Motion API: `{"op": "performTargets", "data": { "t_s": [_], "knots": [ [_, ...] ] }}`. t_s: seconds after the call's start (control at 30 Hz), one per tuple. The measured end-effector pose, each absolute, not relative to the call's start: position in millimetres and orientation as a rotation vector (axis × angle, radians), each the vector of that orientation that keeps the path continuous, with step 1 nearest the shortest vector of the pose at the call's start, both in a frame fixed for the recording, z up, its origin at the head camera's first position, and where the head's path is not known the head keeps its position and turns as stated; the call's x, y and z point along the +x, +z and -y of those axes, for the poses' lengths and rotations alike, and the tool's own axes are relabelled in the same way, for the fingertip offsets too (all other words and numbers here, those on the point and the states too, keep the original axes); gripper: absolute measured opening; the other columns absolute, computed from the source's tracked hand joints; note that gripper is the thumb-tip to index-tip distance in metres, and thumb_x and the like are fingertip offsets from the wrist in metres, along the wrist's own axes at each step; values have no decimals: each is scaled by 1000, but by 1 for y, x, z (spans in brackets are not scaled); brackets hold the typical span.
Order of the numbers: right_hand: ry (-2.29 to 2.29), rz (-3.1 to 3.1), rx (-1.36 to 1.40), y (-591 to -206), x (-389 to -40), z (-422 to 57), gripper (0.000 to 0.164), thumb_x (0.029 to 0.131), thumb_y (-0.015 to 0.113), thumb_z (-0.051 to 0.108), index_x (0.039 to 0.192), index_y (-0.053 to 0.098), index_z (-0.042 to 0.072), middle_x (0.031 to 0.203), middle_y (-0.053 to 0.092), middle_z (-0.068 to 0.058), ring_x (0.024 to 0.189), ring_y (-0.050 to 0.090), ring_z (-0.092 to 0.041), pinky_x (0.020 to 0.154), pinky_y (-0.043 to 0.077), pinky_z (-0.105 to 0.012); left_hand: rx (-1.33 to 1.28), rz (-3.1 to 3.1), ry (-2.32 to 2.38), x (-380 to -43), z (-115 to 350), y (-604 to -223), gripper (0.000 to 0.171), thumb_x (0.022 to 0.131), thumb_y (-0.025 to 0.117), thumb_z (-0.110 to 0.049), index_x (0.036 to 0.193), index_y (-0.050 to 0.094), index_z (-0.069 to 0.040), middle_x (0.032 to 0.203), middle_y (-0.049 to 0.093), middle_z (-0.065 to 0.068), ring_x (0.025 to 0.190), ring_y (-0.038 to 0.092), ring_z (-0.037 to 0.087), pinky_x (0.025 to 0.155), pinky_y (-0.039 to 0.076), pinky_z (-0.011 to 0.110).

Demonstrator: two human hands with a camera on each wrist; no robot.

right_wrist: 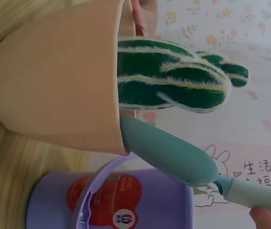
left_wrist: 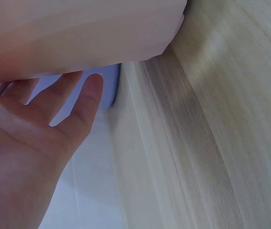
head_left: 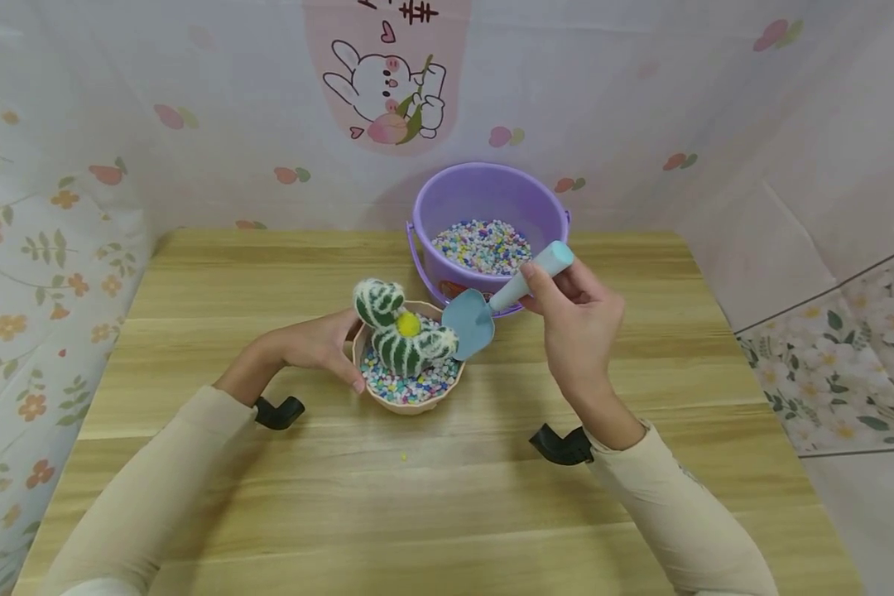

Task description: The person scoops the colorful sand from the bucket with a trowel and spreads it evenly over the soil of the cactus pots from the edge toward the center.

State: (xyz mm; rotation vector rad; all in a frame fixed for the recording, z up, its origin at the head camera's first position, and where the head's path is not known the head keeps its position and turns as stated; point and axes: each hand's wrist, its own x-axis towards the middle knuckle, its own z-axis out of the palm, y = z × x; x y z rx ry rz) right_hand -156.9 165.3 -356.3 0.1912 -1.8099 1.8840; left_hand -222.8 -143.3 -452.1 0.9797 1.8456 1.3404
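The right hand (head_left: 581, 323) pinches; the left hand (head_left: 319, 344) grips.

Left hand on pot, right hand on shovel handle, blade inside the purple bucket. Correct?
Wrong on the blade: it's at the pot, not in the purple bucket, per the right wrist view. Left hand on pot, right hand on shovel handle: correct.

Between the sleeves (head_left: 156, 480), there is room to pass over the bench (head_left: 432, 530) in front of the cactus pot (head_left: 411, 407). Behind and right, the purple bucket (head_left: 484, 192) and slanting trowel (head_left: 505, 294) block the way.
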Motion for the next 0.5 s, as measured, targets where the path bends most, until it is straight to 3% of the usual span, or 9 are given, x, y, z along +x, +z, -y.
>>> {"op": "performTargets", "data": {
  "t_s": [0.23,0.5],
  "knots": [
    [1938,1770,194,-351,-156,-165,25,83,76,5,106,72,-5,86,73,-12,78,73,-21,61,59,-32,997,-1850,1342,-225,143,-453,108,69,90,-27,152,20,-20,152,32,0,141,28,23,115,21,52],
    [1911,1831,195,-355,-153,-162,23,84,75,7,105,73,-4,87,74,-11,76,73,-20,60,59,-32,983,-1864,1320,-223,144,-451,108,69,89,-25,152,19,-18,151,32,2,140,32,24,115,26,51]
  ]
}}
